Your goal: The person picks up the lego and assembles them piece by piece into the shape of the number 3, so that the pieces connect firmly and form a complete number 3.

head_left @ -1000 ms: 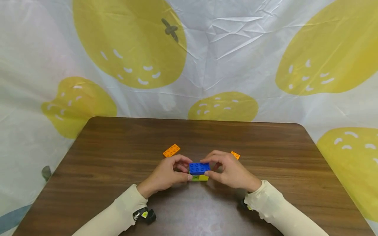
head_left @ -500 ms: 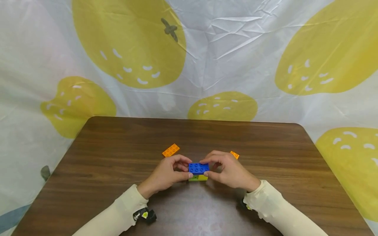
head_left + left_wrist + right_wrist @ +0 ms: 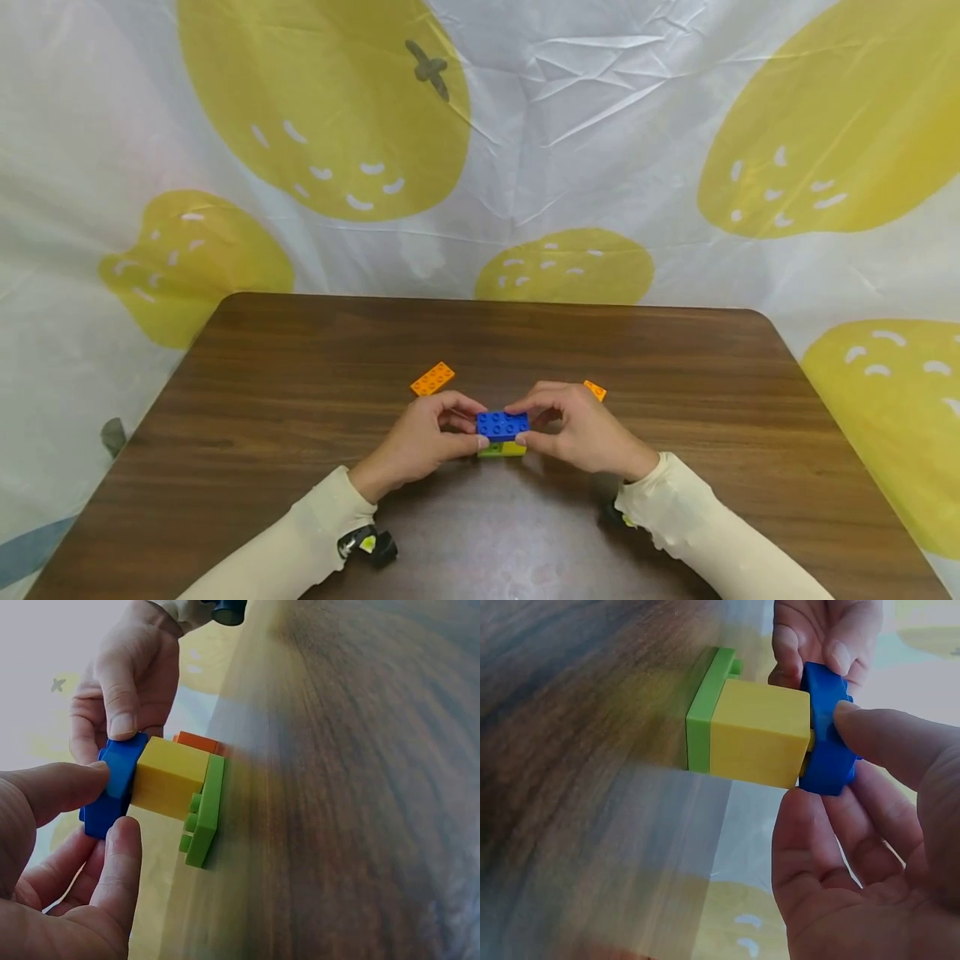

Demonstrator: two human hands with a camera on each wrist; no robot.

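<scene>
A blue toy building brick (image 3: 502, 426) with studs on top is pinched from both sides. My left hand (image 3: 422, 437) grips its left end between thumb and fingers; my right hand (image 3: 583, 431) grips the right end the same way. Beneath it stands a yellow block (image 3: 759, 733), on one end of a flat green plate (image 3: 206, 814) lying on the table. In the right wrist view, yellow studs show in a narrow gap under the blue brick, which sits slightly tilted on the block. Some of the green plate's studs are uncovered.
An orange studded plate (image 3: 432, 379) lies on the brown table (image 3: 315, 350) beyond my left hand. Another orange piece (image 3: 596, 390) lies behind my right hand, partly hidden by it. A white curtain (image 3: 360, 267) with yellow fruit prints hangs behind the table.
Both hands keep their hold on the blue brick over the yellow block, with hardly any movement. The whole head view has shifted slightly.
</scene>
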